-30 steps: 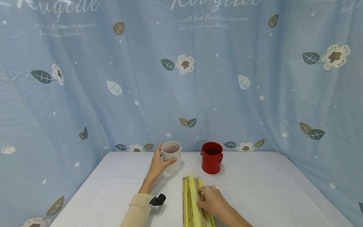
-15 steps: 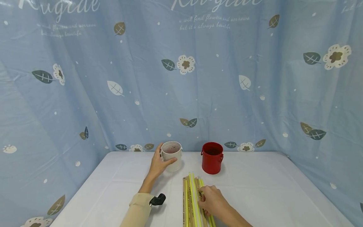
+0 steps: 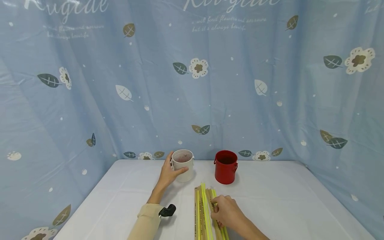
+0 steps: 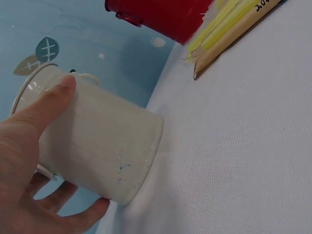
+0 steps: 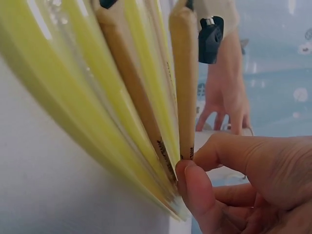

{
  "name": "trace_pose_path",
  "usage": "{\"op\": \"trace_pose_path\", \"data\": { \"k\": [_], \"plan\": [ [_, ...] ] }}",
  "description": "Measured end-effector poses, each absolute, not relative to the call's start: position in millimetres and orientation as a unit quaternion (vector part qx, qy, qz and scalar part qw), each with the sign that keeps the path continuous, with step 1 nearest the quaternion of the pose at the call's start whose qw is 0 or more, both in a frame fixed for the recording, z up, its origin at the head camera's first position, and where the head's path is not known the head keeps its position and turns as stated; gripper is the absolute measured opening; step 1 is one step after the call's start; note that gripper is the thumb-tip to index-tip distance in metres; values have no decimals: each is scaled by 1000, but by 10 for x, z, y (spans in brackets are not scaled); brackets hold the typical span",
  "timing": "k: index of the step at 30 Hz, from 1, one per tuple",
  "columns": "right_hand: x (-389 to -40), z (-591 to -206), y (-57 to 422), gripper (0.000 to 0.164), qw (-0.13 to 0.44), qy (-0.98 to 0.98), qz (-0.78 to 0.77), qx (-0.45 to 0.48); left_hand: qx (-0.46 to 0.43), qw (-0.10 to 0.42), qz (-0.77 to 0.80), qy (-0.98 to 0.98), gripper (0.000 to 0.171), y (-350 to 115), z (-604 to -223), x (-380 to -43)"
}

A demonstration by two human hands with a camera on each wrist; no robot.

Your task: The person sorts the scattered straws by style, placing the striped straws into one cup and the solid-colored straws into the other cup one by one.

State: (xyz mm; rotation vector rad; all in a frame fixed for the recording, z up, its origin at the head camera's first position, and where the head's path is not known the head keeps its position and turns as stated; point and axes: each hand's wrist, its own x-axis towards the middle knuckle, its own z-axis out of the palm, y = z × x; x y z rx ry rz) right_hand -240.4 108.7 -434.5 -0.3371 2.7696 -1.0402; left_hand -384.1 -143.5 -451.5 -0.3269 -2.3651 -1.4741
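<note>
My left hand (image 3: 168, 171) grips a white pail (image 4: 105, 136) from its left side, thumb across the front and other fingers around the back. The pail stands upright on the table. Several long tan sticks with black lettering and glossy yellow sticks (image 3: 204, 213) lie side by side in front of the pails, pointing away from me. At the right of this row, my right hand (image 3: 227, 213) pinches one tan stick (image 5: 186, 73) between thumb and forefinger. In the right wrist view, that stick stands a little apart from the others; more yellow sticks (image 5: 58, 92) lie beside it.
A red pail (image 3: 225, 168) with side handles stands upright to the right of the white one. White cloth (image 3: 285, 200) covers the table. Behind it hangs a blue curtain (image 3: 156, 100) printed with leaves and flowers.
The tan stick at my right hand is now more separated from the yellow sticks to its left. My left hand keeps its grip on the white pail. The head view has shifted slightly.
</note>
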Motion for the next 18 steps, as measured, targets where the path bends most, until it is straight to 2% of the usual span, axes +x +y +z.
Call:
{"op": "trace_pose_path", "data": {
  "k": [12,18],
  "plan": [
    [-2488,-4297,1205,44,51,924,-361,-117,-123,169,-520,-828,103,-1463,-4523,-3843],
    [-2529,-4257,1282,42,16,921,-369,-127,-127,169,-525,-824,102,-1452,-4521,-3826]
  ]
}}
